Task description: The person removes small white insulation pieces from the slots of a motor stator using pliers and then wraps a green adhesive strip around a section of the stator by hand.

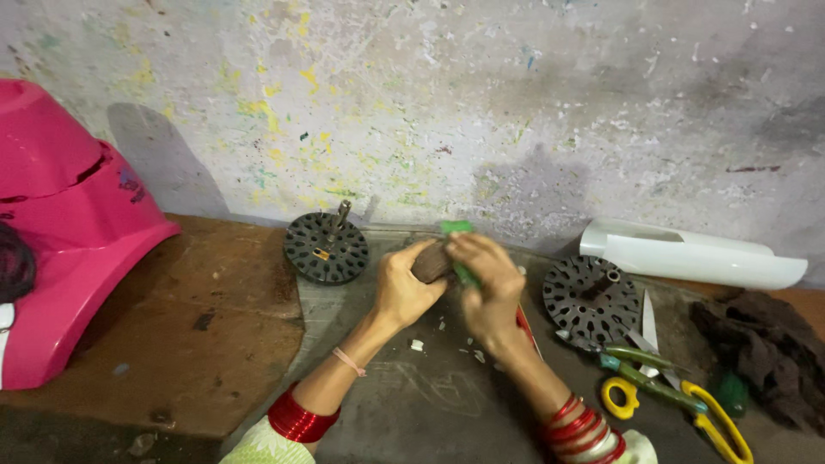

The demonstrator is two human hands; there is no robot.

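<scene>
My left hand (406,288) is closed around a dark brown cylindrical piece (431,263) held above the workbench. My right hand (488,288) grips a green strip (457,229) that sticks up past the brown piece and runs down between my fingers. Both hands touch at the middle of the bench, close to the wall. A black slotted metal disc with a shaft (326,247) lies just left of my hands. A second such disc (590,300) lies to the right. Red bangles sit on both wrists.
A pink moulded plastic shell (60,232) fills the left side. A white curved plastic cover (687,255) leans at the wall on the right. Yellow-handled scissors (687,404), green-handled tools (644,369), a dark rag (765,348) and small white scraps (417,344) lie on the bench.
</scene>
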